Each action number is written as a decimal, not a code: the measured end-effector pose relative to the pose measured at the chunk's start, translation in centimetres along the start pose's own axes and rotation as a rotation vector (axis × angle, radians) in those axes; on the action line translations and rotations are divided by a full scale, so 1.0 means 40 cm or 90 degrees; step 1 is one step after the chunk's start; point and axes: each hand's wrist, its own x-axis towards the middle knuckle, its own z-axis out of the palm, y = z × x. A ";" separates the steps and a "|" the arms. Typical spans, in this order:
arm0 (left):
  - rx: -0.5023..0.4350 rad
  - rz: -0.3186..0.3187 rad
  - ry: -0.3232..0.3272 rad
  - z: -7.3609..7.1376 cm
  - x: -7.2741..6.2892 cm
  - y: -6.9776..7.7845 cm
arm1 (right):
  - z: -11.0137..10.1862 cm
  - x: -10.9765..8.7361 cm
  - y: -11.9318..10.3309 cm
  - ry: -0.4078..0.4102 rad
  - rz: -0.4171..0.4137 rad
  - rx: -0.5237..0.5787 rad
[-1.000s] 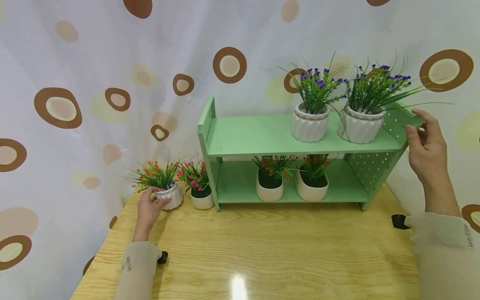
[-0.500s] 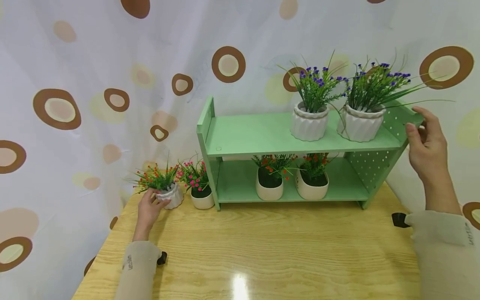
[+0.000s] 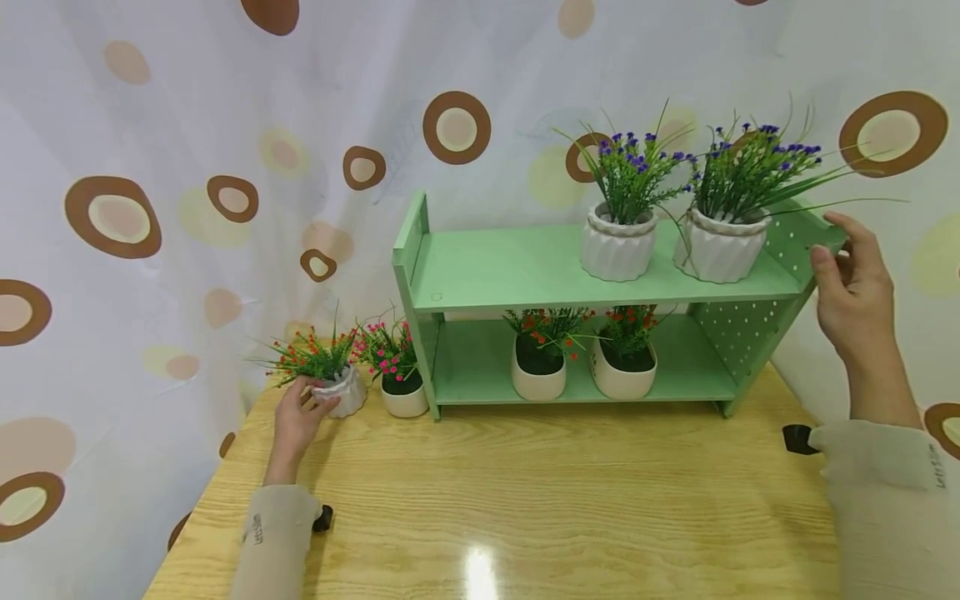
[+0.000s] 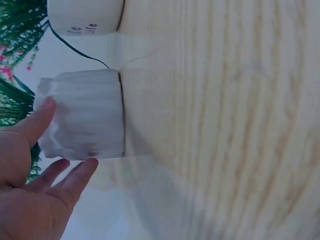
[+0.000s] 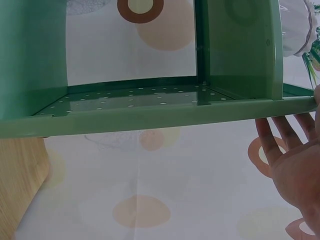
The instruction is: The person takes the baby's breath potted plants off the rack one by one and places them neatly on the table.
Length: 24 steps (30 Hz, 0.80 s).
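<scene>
At the table's left end, my left hand (image 3: 297, 421) holds a white ribbed flowerpot (image 3: 348, 395) with orange flowers by its side. In the left wrist view the thumb lies on the wall of the flowerpot (image 4: 87, 115) and the fingertips are at its lower edge in the picture. The pot's base is at the tabletop. Just right of it stands a smooth white pot (image 3: 405, 405) with pink flowers. My right hand (image 3: 858, 296) grips the upper right side panel of a green two-tier shelf (image 3: 502, 262), thumb in front. The right wrist view shows several fingertips behind the panel edge (image 5: 150, 120).
Two ribbed white pots (image 3: 618, 250) with purple flowers stand on the shelf's upper tier, towards the right. On the lower tier are two cream pots (image 3: 540, 383) with red flowers. The shelf stands on a wooden table (image 3: 525, 492), before a patterned curtain (image 3: 300, 108).
</scene>
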 end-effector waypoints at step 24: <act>-0.062 0.376 0.253 0.067 -0.107 0.483 | 0.001 0.000 -0.001 0.002 0.009 -0.001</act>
